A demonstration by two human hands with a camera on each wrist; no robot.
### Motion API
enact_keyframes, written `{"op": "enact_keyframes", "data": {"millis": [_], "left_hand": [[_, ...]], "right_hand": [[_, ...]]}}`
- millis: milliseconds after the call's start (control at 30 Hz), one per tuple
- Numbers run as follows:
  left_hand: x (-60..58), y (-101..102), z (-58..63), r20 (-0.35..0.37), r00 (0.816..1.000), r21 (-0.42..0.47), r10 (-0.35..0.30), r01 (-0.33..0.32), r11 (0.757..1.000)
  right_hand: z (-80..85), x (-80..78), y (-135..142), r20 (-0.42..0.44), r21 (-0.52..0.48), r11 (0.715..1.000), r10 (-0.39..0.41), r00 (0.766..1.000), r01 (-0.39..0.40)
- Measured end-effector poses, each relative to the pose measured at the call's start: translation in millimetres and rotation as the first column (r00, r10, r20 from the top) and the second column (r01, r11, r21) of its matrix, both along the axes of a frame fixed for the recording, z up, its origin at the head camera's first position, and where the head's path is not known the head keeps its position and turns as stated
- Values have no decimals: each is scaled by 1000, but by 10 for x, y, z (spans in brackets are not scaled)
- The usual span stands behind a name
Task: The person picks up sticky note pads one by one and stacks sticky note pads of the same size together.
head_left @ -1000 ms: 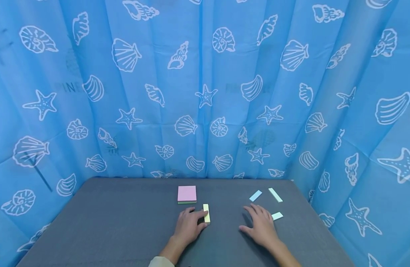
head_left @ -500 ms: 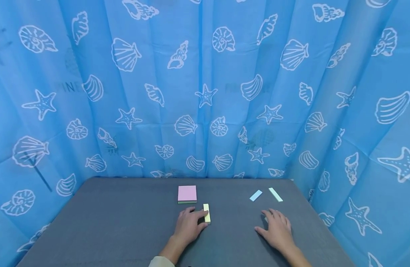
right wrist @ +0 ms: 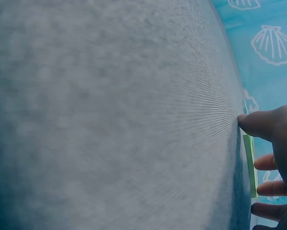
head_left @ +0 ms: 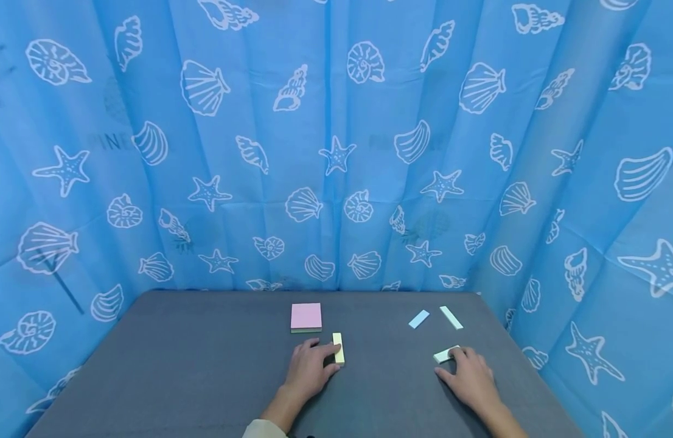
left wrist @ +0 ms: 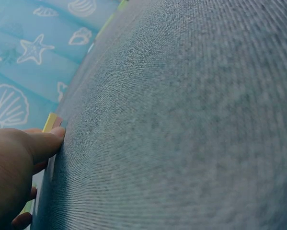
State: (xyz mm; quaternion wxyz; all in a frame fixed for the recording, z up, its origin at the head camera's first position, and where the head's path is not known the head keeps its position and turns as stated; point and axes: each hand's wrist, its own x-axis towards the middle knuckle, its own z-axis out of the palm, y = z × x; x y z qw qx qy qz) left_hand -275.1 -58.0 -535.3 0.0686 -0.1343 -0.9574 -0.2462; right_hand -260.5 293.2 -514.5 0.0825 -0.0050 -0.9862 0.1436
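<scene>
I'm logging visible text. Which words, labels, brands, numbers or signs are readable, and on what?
"PINE": faint, on the blue curtain, left of centre; further letters unreadable.
Faint lettering right of the curtain's middle: too blurred to read.
Pink pad, yellow block, blue strip, green strips: no readable text.

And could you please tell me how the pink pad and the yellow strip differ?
Shape: the pink pad is roughly square, while the yellow strip is long and narrow.
Position: the pink pad lies farther from the person than the yellow strip.
Contact: the left hand holds the yellow strip; no hand touches the pink pad.
Shared: both lie on the gray table.
</scene>
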Motion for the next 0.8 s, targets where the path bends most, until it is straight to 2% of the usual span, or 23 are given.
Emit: {"op": "enact_keyframes", "data": {"millis": [133,500,800], "left_hand": [[7,-4,-2,-6,1000,15,0,0,1000],[13,-2,2,-6,1000,17,-2,2,1000],[11,-4,2,-1,1000,10,2,-2,1000]], "right_hand": [[24,-29,-10,18,-7,1000,6,1000,-5],[6,-112,17,1,-25,1000,0,1000,0],[4,-180,-69,-43,-46,997,56,998,-58]]}}
